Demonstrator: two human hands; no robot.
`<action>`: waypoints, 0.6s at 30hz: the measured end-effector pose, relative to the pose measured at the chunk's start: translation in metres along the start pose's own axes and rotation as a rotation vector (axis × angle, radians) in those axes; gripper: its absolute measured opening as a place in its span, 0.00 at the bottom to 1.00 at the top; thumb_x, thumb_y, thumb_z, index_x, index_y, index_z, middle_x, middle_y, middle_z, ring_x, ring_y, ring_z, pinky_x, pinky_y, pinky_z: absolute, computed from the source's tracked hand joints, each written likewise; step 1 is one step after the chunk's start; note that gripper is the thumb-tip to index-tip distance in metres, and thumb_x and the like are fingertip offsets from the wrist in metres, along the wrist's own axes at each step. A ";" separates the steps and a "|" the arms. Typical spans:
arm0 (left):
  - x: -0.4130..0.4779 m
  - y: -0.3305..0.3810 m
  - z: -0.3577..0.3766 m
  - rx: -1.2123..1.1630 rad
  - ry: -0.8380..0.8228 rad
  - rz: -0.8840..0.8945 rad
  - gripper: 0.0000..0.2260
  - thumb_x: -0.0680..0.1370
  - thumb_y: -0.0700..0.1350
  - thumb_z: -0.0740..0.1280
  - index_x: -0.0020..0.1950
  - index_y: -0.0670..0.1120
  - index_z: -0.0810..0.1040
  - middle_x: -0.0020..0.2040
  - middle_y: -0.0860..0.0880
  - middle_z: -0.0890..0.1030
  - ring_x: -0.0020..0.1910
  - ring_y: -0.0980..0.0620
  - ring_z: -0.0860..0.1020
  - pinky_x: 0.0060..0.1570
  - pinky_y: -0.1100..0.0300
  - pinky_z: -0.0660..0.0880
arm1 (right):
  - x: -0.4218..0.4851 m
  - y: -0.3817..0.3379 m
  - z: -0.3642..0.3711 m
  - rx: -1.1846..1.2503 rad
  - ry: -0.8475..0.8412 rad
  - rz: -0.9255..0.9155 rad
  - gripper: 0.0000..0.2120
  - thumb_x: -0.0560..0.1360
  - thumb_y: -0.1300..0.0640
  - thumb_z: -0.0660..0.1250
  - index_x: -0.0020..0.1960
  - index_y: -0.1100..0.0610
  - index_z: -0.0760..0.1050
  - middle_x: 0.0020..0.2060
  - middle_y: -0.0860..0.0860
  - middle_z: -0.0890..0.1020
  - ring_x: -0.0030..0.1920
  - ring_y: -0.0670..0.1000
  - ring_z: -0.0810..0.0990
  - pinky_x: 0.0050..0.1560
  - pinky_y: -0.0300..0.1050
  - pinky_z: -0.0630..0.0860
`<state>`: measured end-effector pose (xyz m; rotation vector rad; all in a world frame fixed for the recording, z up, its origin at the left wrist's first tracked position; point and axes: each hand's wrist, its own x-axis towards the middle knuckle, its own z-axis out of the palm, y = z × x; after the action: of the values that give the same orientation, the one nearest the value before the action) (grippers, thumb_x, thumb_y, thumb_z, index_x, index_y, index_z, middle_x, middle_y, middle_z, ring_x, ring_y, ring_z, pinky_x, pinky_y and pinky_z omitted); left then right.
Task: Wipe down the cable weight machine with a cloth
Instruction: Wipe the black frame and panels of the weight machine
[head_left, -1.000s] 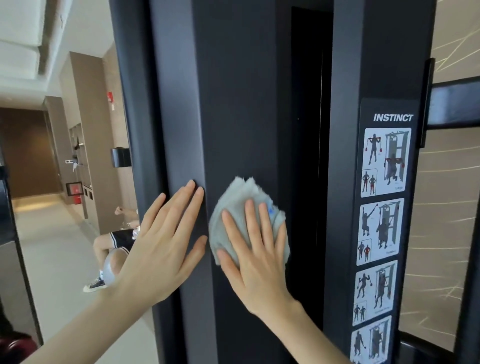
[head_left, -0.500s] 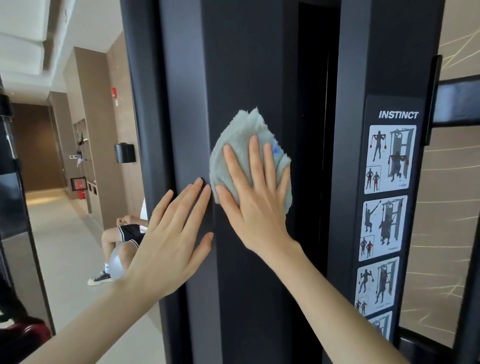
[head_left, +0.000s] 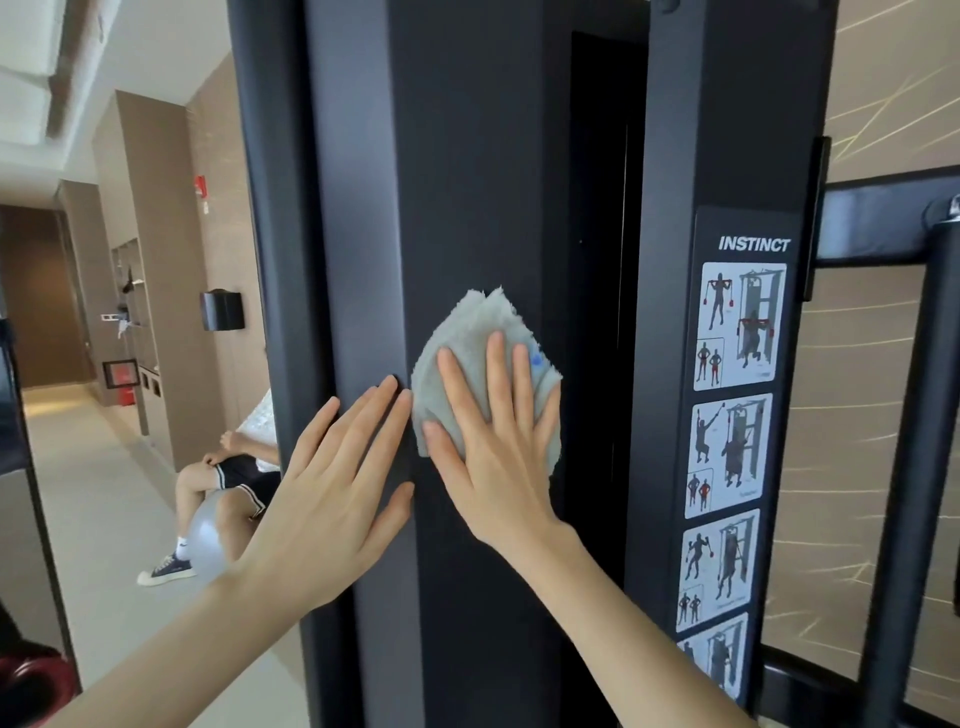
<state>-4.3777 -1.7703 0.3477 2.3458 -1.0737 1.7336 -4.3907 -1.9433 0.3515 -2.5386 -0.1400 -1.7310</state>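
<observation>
While right hand (head_left: 498, 447), fingers (head_left: 496, 374) spread, presses folded pale grey cloth (head_left: 470, 343) flat on tall black machine column (head_left: 478, 182), left hand (head_left: 332, 478) braces beside cloth, fingers together. Wiping step mid-column; next stroke likely needs steady pressure.

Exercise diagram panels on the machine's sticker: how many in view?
4, stacked under the INSTINCT label: top, second, third, and a fourth cut off low; more may follow.
</observation>
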 end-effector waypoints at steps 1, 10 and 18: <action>0.000 0.000 0.001 0.001 -0.003 0.003 0.29 0.77 0.51 0.60 0.75 0.38 0.65 0.75 0.42 0.65 0.72 0.47 0.65 0.70 0.54 0.61 | 0.016 0.000 -0.005 0.000 0.018 0.008 0.26 0.82 0.41 0.46 0.77 0.47 0.48 0.77 0.58 0.51 0.77 0.60 0.47 0.72 0.68 0.48; -0.008 -0.004 0.005 -0.062 -0.074 -0.001 0.29 0.79 0.50 0.58 0.76 0.37 0.61 0.76 0.42 0.63 0.74 0.45 0.64 0.75 0.47 0.56 | -0.025 0.004 0.008 0.033 0.032 -0.006 0.25 0.82 0.42 0.46 0.78 0.48 0.49 0.77 0.55 0.49 0.77 0.57 0.46 0.73 0.66 0.47; -0.019 0.000 0.007 -0.064 -0.109 0.011 0.29 0.78 0.49 0.58 0.76 0.37 0.62 0.76 0.41 0.64 0.73 0.45 0.65 0.74 0.48 0.56 | -0.089 0.009 0.029 0.030 -0.040 -0.044 0.25 0.83 0.41 0.45 0.78 0.45 0.47 0.78 0.54 0.47 0.77 0.58 0.47 0.72 0.65 0.48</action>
<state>-4.3744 -1.7630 0.3286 2.4242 -1.1409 1.5664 -4.3949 -1.9527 0.2580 -2.5680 -0.2246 -1.6807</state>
